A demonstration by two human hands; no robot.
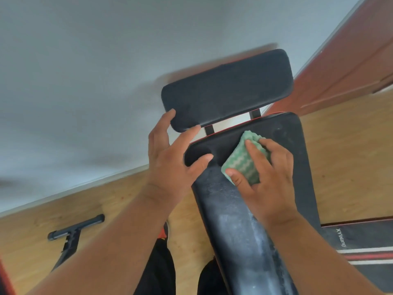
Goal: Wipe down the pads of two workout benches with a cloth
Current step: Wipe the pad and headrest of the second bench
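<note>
Forearms: both bare, reaching in from the bottom edge over dark trousers
Long pad (pixel 240 226): black bench pad running away under the right wrist, streaked with pale dust on the stretch below the fingers
Right hand (pixel 270 177): palm down, fingers spread and curled onto the cloth, pressing it flat against the long pad
Cloth (pixel 244 158): green with wavy white lines, folded small, its far edge poking out beyond the fingertips
Left hand (pixel 168 158): fingers wide apart, holding nothing; thumb on the near corner of the long pad, index tip just touching the head pad's near edge
Head pad (pixel 225 88): black, tilted up beyond both sets of fingers, joined by two brackets
Second bench (pixel 365 248): right of the right wrist, striped pad printed XYWang
Floor (pixel 350 162): pale wood; a black frame foot (pixel 74 231) lies left of the left forearm
</note>
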